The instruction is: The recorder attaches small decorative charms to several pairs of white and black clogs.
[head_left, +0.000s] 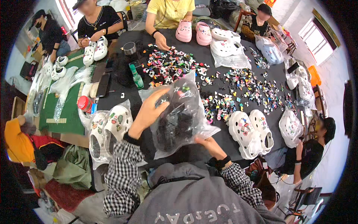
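Note:
A clear plastic bag point(207, 131) with a pair of black clogs point(177, 117) inside is held up over the table in front of me. Colourful charms show through the film near the top of the clogs. My left hand point(149, 112) grips the bag's left side, thumb and fingers closed on the film. At the lower right corner, my right hand point(212, 146) pinches the bag between thumb and fingers. White clogs with charms point(119, 121) lie in clear film left of my left hand. Another white charm-covered pair point(244, 130) sits right of my right hand.
Heaps of small charms point(167, 63) cover the dark table point(115, 67). A green bottle point(136, 77), a red-lidded jar point(85, 104) and a metal tin point(129, 48) stand on the left. Pink clogs point(184, 31) and bagged shoes point(291, 128) lie around. Several people sit at the table, one reaching into the charms.

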`<action>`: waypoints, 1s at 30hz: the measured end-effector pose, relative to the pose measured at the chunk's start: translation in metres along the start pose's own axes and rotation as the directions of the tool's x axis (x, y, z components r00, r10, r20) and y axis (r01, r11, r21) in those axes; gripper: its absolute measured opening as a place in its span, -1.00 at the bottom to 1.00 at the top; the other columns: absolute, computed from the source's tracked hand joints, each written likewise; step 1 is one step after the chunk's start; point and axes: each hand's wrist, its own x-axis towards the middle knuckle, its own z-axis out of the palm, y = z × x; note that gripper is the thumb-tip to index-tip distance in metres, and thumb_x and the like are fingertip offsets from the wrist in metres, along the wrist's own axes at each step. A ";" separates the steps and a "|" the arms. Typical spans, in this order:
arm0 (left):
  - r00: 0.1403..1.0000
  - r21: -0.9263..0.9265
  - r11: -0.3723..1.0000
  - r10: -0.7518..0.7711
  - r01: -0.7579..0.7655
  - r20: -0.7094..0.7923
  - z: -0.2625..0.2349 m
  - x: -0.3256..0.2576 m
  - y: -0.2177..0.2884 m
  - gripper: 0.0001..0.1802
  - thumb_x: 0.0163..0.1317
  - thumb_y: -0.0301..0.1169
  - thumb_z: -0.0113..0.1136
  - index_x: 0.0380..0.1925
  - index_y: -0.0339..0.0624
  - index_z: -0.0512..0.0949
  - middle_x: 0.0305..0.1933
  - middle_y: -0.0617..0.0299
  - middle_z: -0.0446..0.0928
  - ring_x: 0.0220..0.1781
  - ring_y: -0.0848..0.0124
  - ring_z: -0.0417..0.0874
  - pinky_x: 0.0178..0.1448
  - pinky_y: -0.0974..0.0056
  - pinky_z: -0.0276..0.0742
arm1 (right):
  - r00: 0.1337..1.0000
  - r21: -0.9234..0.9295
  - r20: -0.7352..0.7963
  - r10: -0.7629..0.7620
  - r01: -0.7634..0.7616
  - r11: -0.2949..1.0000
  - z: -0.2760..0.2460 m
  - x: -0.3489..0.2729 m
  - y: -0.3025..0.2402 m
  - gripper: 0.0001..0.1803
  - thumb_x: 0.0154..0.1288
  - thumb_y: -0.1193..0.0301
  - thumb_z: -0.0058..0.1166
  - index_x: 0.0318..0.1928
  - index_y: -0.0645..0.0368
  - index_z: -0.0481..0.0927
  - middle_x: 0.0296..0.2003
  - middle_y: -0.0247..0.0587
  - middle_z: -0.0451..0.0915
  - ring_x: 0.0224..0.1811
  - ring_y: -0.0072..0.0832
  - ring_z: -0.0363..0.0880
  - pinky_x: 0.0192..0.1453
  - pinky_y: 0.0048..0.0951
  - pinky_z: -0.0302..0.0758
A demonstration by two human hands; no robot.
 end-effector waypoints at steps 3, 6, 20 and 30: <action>0.963 -0.202 0.959 -0.230 0.199 -0.139 0.014 -0.061 -0.020 -0.70 0.29 -0.44 0.11 0.00 -0.32 0.49 -0.07 0.13 0.56 -0.06 0.38 0.60 0.05 0.35 0.46 | 0.993 0.339 -0.118 0.020 0.021 0.940 -0.005 0.001 -0.002 -0.61 0.36 0.30 0.07 0.10 0.23 0.44 -0.01 -0.27 0.55 0.04 -0.47 0.51 0.12 -0.37 0.44; 0.877 -0.123 0.881 -0.470 0.458 -0.100 0.023 -0.139 -0.030 -0.77 0.33 -0.41 0.07 -0.11 -0.32 0.50 -0.28 0.20 0.55 -0.28 0.48 0.55 -0.20 0.39 0.47 | 0.985 0.487 -0.157 -0.074 0.142 0.861 -0.006 0.005 -0.019 -0.58 0.40 0.35 -0.06 0.19 0.24 0.34 0.12 -0.16 0.48 0.13 -0.32 0.48 0.23 -0.10 0.43; 0.647 -0.245 0.603 -0.656 0.759 0.388 0.098 -0.188 -0.066 -0.67 0.37 -0.28 -0.01 -0.13 -0.35 0.56 -0.33 0.16 0.62 -0.42 0.50 0.54 -0.39 0.41 0.42 | 0.937 0.122 0.235 0.257 -0.291 0.949 0.012 -0.008 0.029 -0.55 0.37 0.20 0.05 0.12 0.24 0.47 0.01 -0.23 0.54 -0.01 -0.45 0.56 0.11 -0.41 0.51; 0.772 -0.138 0.795 -0.507 0.590 0.382 0.102 -0.183 -0.045 -0.67 0.39 -0.26 -0.06 -0.41 -0.29 0.49 -0.57 0.26 0.47 -0.50 0.49 0.46 -0.40 0.36 0.34 | 0.876 -0.136 0.374 0.304 -0.273 0.952 0.058 -0.001 0.033 -0.60 0.28 0.17 0.16 -0.05 0.22 0.58 -0.21 -0.35 0.57 -0.22 -0.66 0.48 -0.19 -0.61 0.45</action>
